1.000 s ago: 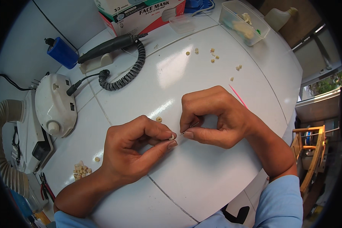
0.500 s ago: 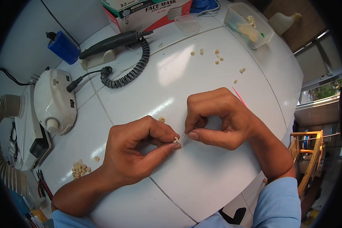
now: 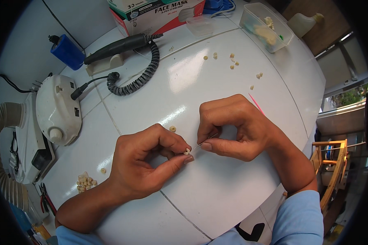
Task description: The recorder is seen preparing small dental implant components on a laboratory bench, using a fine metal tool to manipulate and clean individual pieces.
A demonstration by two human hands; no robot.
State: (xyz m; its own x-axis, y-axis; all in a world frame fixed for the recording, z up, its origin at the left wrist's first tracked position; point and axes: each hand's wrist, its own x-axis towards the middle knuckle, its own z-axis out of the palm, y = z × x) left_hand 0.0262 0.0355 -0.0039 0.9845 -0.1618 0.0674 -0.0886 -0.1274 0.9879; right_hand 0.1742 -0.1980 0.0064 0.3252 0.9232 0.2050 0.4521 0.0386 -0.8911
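The left hand [image 3: 145, 163] is pinching a small bead [image 3: 187, 151] between thumb and index finger, the gap at the tips being only as narrow as the bead, while the other fingers are curling in behind. The right hand [image 3: 237, 128] is facing it just to the right, its thumb and index finger closing narrowly on a thin wire [image 3: 210, 138] that is slanting down toward the bead; whether the wire's tip is touching or entering the bead, one cannot tell. The bead is looking pale cream and rounded, with a dark spot showing in its middle, and is being held above the surface [image 3: 216, 192] at the left hand's fingertips, partly hidden by them. A loose bead [image 3: 172, 128] is lying just beyond the left hand, another pale piece [image 3: 103, 170] is resting to the left near the wrist, and a pile [image 3: 86, 183] of similar pieces is sitting beside the left forearm. Beyond the right hand, a pink stick [image 3: 256, 104] is lying aslant near the wrist, and more small pieces [image 3: 232, 67] are lying scattered farther off.
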